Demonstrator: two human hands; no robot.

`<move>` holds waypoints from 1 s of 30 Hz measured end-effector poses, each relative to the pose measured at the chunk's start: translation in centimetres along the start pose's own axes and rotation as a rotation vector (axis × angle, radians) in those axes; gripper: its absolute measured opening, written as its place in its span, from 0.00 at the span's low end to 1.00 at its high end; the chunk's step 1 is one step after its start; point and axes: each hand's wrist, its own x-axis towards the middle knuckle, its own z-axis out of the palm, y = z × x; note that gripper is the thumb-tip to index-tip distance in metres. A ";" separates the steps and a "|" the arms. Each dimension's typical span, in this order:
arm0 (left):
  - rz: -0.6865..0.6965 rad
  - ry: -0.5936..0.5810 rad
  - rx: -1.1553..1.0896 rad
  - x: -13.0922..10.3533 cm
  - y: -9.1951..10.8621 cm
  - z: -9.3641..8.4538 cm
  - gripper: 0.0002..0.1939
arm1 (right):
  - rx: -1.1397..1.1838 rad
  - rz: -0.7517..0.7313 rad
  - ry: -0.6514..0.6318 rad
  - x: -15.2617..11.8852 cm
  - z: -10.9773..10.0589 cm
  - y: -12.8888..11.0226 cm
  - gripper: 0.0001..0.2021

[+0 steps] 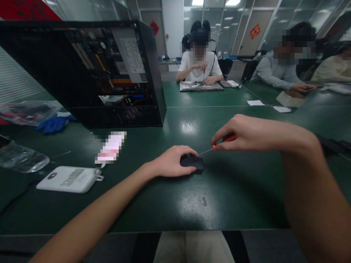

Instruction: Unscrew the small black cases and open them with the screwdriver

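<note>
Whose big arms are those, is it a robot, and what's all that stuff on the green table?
No robot here! One camera, worn on a person's head, looks forward and down, so you see that person's own bare arms. The left hand holds a small black object against the green table. The right hand holds a thin screwdriver, its shaft pointing toward that object; I can't tell if they touch. Also on the table are a big opened computer case, a white power bank and a blue glove. Other people sit farther back.
</note>
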 end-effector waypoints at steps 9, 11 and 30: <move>-0.023 0.121 0.065 0.0 0.2 2.4 0.22 | 0.290 0.139 0.013 -2.7 4.4 8.1 0.22; -0.030 0.129 0.039 0.0 0.1 2.5 0.22 | 0.304 0.127 0.007 -2.8 4.6 8.2 0.21; -0.049 0.140 -0.001 0.1 0.1 2.5 0.20 | 0.324 0.060 0.037 -2.5 4.8 6.8 0.20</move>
